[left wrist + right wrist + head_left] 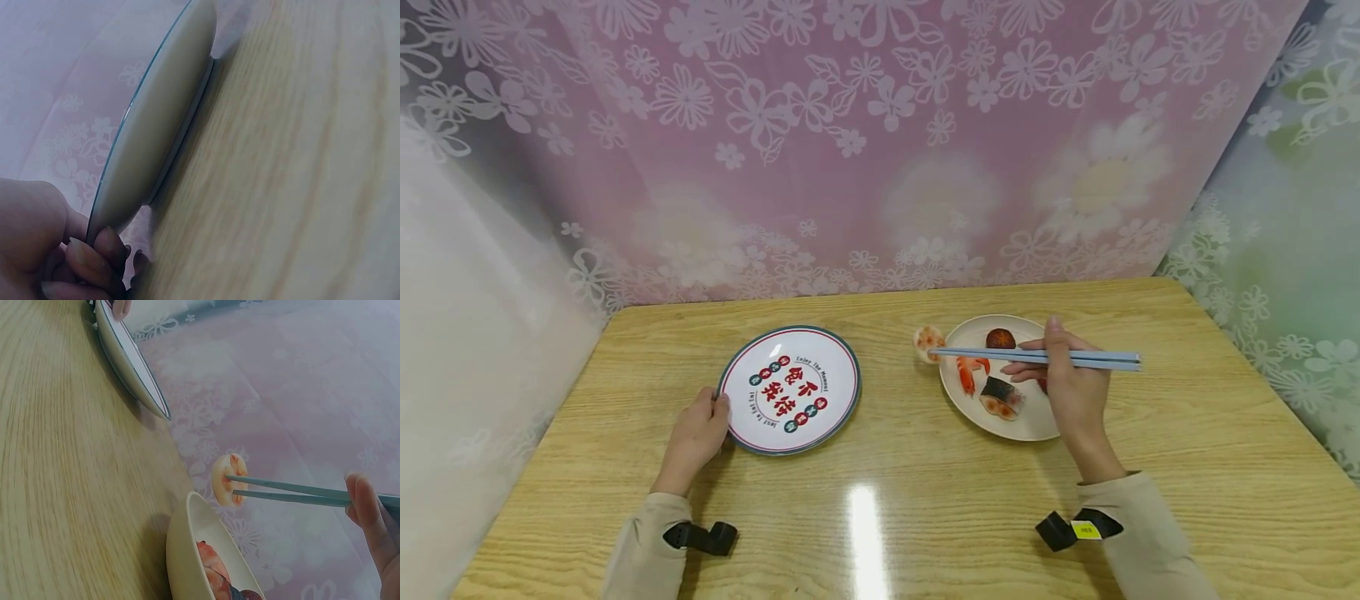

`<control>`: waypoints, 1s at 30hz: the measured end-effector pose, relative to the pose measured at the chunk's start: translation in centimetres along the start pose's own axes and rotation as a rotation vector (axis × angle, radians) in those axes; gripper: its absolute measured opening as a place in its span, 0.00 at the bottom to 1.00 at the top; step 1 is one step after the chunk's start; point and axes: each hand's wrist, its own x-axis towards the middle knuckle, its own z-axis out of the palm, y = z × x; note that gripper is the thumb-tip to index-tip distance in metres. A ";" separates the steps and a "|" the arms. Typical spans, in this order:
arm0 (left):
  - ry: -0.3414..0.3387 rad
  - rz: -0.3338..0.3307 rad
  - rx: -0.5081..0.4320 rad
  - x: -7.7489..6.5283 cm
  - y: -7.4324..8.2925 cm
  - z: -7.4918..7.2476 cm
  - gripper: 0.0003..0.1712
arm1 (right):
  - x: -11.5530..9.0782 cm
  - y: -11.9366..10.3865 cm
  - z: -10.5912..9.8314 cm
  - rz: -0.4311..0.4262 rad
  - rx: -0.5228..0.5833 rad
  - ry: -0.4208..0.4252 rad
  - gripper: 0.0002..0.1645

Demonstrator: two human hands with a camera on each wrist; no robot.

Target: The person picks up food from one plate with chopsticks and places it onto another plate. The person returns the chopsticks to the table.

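Note:
My left hand [695, 435] pinches the left rim of a white plate [741, 375] with a blue-green edge and red lettering. In the left wrist view the thumb lies over the rim and fingers curl beneath; the plate's foot rests on the table. My right hand [1078, 396] grips pale blue chopsticks [1101, 359]. Their tips pinch a round whitish slice with orange-brown spots [229, 480], held just off the left rim of a cream dish [1030, 428]. In that dish lie a shrimp [966, 377], a brown mushroom cap [1000, 337] and a dark-and-pale food piece [1000, 398].
Both dishes stand on a light wood-grain table [925, 475], with bare wood between them. A pink floral cloth [850, 167] hangs behind the table's far edge. Pale floral cloths hang at the left and right. A dark red item, partly hidden, lies under the right hand.

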 end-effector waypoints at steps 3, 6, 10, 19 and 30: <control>0.001 0.001 0.001 0.1 0.0 0.0 0.20 | 0.0 0.1 0.2 0.010 0.033 -0.005 0.29; 0.000 0.000 -0.005 0.1 0.0 0.0 0.20 | 0.0 0.2 0.4 0.013 0.073 -0.014 0.30; -0.006 -0.005 -0.011 0.2 -0.1 0.1 0.20 | 0.0 0.2 0.5 0.003 0.074 -0.025 0.30; -0.009 -0.020 -0.014 0.2 -0.2 0.1 0.19 | 0.0 0.1 1.2 -0.026 0.072 -0.017 0.29; -0.009 -0.021 0.003 0.2 0.0 -0.1 0.20 | -0.1 0.2 2.1 -0.017 0.063 -0.043 0.28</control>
